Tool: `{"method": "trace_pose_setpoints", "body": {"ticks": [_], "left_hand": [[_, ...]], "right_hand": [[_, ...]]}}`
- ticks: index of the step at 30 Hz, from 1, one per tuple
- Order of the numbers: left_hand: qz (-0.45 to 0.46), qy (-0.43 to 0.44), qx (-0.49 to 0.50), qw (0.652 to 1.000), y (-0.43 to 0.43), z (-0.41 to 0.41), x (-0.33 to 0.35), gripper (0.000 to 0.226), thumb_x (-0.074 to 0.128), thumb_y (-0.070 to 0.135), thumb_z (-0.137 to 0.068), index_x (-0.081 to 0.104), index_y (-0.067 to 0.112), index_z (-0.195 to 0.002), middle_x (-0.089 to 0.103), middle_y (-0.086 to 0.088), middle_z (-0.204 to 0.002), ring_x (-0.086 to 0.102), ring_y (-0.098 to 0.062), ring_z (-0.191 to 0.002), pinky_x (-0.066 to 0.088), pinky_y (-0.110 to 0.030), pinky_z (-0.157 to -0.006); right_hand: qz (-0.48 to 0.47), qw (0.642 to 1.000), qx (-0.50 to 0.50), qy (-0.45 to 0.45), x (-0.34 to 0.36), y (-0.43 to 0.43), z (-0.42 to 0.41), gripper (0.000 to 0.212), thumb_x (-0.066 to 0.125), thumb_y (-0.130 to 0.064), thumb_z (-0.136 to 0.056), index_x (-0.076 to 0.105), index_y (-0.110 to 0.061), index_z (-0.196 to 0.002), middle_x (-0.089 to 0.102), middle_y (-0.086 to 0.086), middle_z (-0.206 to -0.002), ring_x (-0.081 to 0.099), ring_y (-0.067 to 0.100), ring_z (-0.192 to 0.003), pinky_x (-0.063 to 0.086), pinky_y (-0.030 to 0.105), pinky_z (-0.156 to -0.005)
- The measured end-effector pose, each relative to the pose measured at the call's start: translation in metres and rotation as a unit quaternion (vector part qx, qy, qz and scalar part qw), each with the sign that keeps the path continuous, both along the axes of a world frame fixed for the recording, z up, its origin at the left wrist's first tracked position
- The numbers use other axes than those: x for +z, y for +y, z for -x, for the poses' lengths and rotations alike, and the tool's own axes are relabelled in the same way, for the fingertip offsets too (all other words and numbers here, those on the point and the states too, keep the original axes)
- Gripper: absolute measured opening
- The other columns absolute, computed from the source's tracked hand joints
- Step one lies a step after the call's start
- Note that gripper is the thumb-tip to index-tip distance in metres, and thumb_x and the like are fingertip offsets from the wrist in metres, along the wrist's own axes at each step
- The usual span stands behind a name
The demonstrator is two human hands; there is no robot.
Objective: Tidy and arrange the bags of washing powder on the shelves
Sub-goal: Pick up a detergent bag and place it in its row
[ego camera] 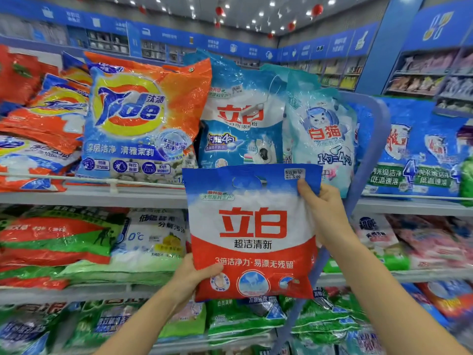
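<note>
Both hands hold one red-and-white bag [252,234] upright in front of the shelves, clear of them. The left hand [194,275] grips its lower left corner, thumb across the front; the right hand [326,213] pinches the upper right edge just under the price sticker (thumb in front, fingers hidden behind). Behind it on the upper shelf [102,194] stand an orange Tide bag [138,119] and two blue bags, leaning.
</note>
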State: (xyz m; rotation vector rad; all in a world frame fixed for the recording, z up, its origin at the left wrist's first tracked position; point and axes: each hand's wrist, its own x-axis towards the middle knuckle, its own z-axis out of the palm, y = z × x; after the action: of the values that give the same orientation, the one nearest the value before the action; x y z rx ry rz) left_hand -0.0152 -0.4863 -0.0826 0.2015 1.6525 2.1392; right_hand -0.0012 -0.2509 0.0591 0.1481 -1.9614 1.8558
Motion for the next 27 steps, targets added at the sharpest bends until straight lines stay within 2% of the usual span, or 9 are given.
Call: {"method": "trace_pose_setpoints", "body": {"ticks": [4, 9, 11, 14, 17, 19, 22, 24, 27], "left_hand": [[-0.027, -0.11, -0.04, 0.993, 0.01, -0.016, -0.041, 0.077, 0.087, 0.02, -0.045, 0.055, 0.012, -0.115, 0.072, -0.018, -0.102, 0.07, -0.036, -0.09, 0.058, -0.038, -0.064], [-0.003, -0.196, -0.063, 0.979, 0.003, -0.031, -0.093, 0.092, 0.095, 0.014, -0.031, 0.057, 0.004, -0.115, 0.069, -0.025, -0.104, 0.068, -0.041, -0.092, 0.057, -0.043, -0.071], [-0.006, -0.211, -0.064, 0.975, -0.003, -0.029, -0.101, 0.092, 0.096, 0.015, -0.032, 0.057, 0.005, -0.115, 0.069, -0.025, -0.105, 0.068, -0.042, -0.093, 0.058, -0.042, -0.068], [-0.006, -0.235, -0.034, 0.971, -0.015, -0.019, -0.109, 0.088, 0.098, 0.016, -0.033, 0.059, 0.008, -0.111, 0.07, -0.025, -0.102, 0.069, -0.042, -0.088, 0.058, -0.042, -0.063], [-0.018, -0.247, -0.011, 0.969, -0.027, -0.004, -0.11, 0.091, 0.097, 0.017, -0.032, 0.059, 0.008, -0.114, 0.069, -0.026, -0.103, 0.068, -0.044, -0.087, 0.058, -0.047, -0.062], [-0.037, -0.244, 0.019, 0.969, -0.033, 0.009, -0.107, 0.095, 0.098, 0.024, -0.024, 0.062, 0.009, -0.111, 0.069, -0.026, -0.105, 0.068, -0.044, -0.087, 0.058, -0.049, -0.064], [-0.068, -0.242, 0.073, 0.965, -0.036, 0.033, -0.094, 0.063, 0.086, 0.025, -0.053, 0.064, 0.007, -0.109, 0.071, -0.023, -0.1, 0.071, -0.038, -0.078, 0.058, -0.045, -0.057], [-0.071, -0.243, 0.11, 0.961, -0.035, 0.054, -0.084, 0.045, 0.069, 0.024, -0.067, 0.063, 0.006, -0.108, 0.072, -0.021, -0.095, 0.071, -0.035, -0.072, 0.057, -0.043, -0.053], [-0.033, -0.212, 0.126, 0.969, -0.027, 0.083, -0.066, 0.04, 0.068, 0.029, -0.068, 0.063, 0.01, -0.103, 0.073, -0.019, -0.09, 0.072, -0.032, -0.07, 0.057, -0.042, -0.052]], "right_hand": [[0.021, 0.995, -0.03, -0.095, -0.042, 0.022, -0.007, 0.019, 0.054, -0.02, -0.093, 0.07, -0.012, -0.086, 0.075, 0.003, -0.079, 0.071, 0.017, -0.07, 0.055, 0.025, -0.056], [0.018, 0.978, -0.057, -0.202, -0.121, 0.027, -0.013, 0.019, 0.053, -0.016, -0.093, 0.07, -0.008, -0.087, 0.075, 0.005, -0.08, 0.071, 0.021, -0.071, 0.057, 0.029, -0.058], [0.043, 0.97, -0.059, -0.233, -0.14, 0.024, -0.005, 0.019, 0.053, -0.014, -0.093, 0.07, -0.011, -0.085, 0.075, 0.005, -0.08, 0.071, 0.018, -0.069, 0.056, 0.026, -0.056], [0.081, 0.96, -0.042, -0.264, -0.15, 0.017, 0.021, 0.012, 0.057, -0.016, -0.09, 0.069, -0.011, -0.092, 0.074, 0.008, -0.087, 0.072, 0.02, -0.075, 0.058, 0.033, -0.065], [0.171, 0.939, 0.048, -0.296, -0.151, 0.012, 0.045, 0.039, 0.062, -0.031, -0.081, 0.061, -0.011, -0.114, 0.072, 0.009, -0.103, 0.069, 0.024, -0.094, 0.057, 0.038, -0.074], [0.161, 0.919, 0.117, -0.339, -0.161, 0.011, 0.051, 0.056, 0.059, -0.046, -0.078, 0.055, -0.015, -0.124, 0.067, 0.009, -0.117, 0.064, 0.026, -0.107, 0.054, 0.043, -0.083], [0.143, 0.891, 0.19, -0.386, -0.184, 0.012, 0.053, 0.067, 0.057, -0.062, -0.075, 0.056, -0.016, -0.123, 0.065, 0.012, -0.119, 0.061, 0.031, -0.107, 0.052, 0.041, -0.084], [0.135, 0.895, 0.207, -0.37, -0.191, 0.007, 0.059, 0.05, 0.057, -0.052, -0.082, 0.06, -0.018, -0.118, 0.066, 0.01, -0.117, 0.063, 0.028, -0.107, 0.054, 0.042, -0.084], [0.064, 0.929, 0.121, -0.344, -0.19, -0.001, 0.081, 0.025, 0.061, -0.038, -0.084, 0.061, -0.022, -0.103, 0.074, -0.001, -0.096, 0.07, 0.015, -0.089, 0.057, 0.027, -0.071]]}}
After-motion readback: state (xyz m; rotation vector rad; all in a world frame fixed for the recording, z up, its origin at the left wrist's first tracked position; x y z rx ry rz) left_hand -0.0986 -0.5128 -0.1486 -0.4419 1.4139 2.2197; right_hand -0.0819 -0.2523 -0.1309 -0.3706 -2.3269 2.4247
